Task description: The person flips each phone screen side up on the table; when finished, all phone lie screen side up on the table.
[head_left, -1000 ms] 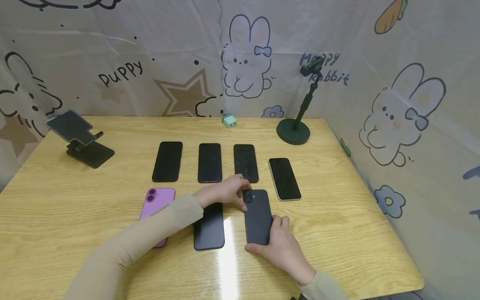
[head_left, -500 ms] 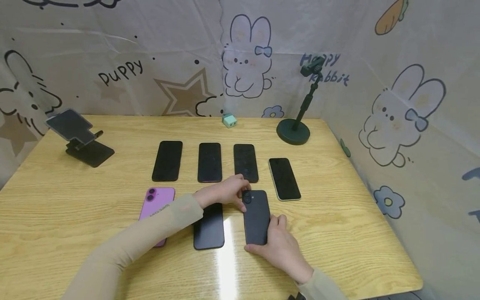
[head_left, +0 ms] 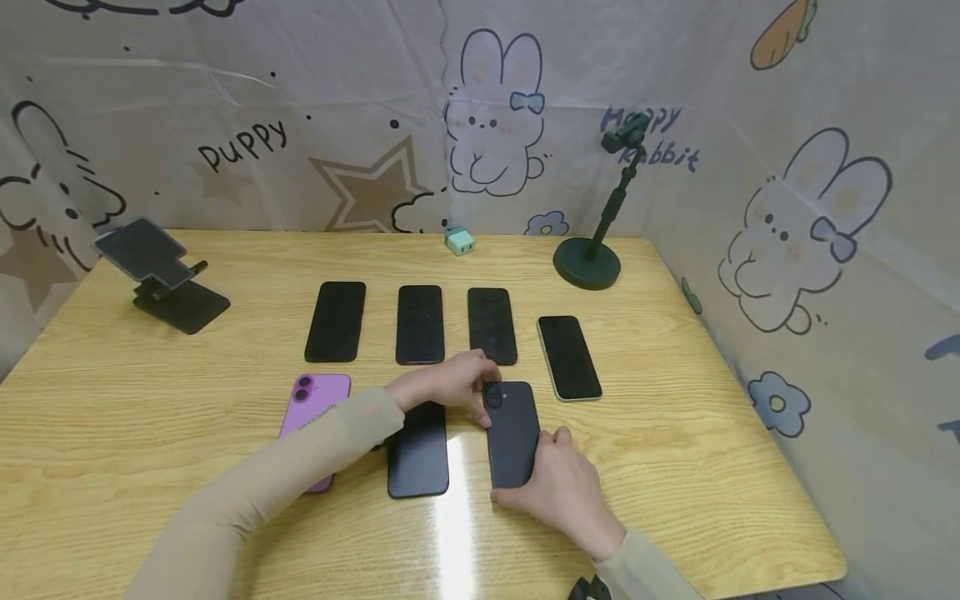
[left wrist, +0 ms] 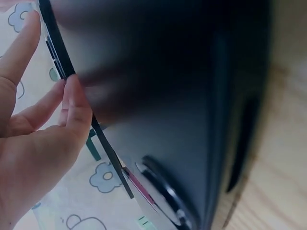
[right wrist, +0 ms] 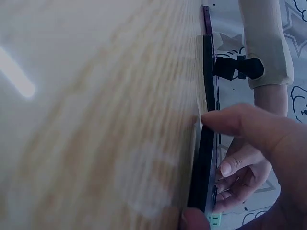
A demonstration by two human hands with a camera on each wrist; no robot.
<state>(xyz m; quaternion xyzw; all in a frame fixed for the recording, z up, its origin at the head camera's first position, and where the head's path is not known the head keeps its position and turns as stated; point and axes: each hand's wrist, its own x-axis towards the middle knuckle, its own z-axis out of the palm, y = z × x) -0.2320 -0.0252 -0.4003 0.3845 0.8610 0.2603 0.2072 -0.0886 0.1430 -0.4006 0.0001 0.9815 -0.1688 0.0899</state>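
Note:
A dark grey smartphone lies back side up on the wooden table, camera bump at its upper left. At its top left corner my left hand grips it, thumb along the left edge and curled fingers by the top. From the lower right, my right hand holds the same phone, thumb at the bottom edge and fingers on the right side. Both hands also show at this phone's edge in the right wrist view. My left forearm crosses over a second dark smartphone and a purple smartphone, hiding parts of both.
Behind the hands, black-screened phones lie in a row, among them a left one, a middle one and a white-edged one. A folding stand is at left, a round-based stand and a mint charger at the back.
The grey phone has shifted slightly left and towards me, with my right hand following it. My left hand stays almost where it was. The other phones are unmoved.

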